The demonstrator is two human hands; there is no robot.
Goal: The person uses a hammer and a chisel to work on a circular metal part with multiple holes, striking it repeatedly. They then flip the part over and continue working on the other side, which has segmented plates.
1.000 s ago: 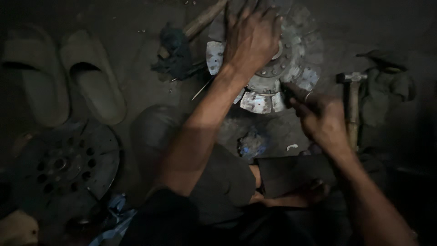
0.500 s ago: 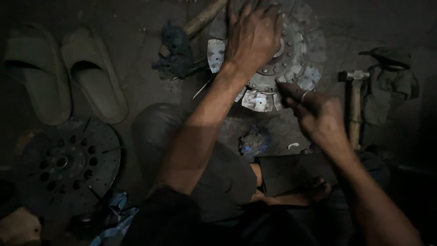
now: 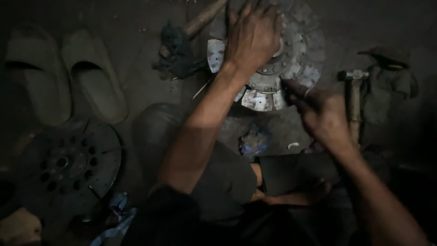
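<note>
grey metal under our hands: a round clutch disc (image 3: 291, 59) lies flat on the dark floor (image 3: 136, 77), its riveted hub and pale segmented pads catching what little light there is. our left hand (image 3: 252, 38) rests spread on top of the disc, palm down and fingers open, pressing on it rather than gripping it. our right hand (image 3: 318, 111) sits at the disc's near right edge, fingers curled in tight as if pinching something small; we cannot tell what, if anything, is between them, since it is too dark and blurred.

just right of that hand a hammer (image 3: 353, 98) lies on the floor, head away from us, with a dark rag (image 3: 387, 86) beside it. a wooden handle (image 3: 205, 18) and a crumpled dark cloth (image 3: 175, 52) lie to the left of the disc. further left stand two pale slippers (image 3: 68, 75), side by side. a second, darker perforated disc (image 3: 68, 164) lies at lower left, well apart from our hands. our bent knee (image 3: 154, 132) shows between the two discs.
</note>
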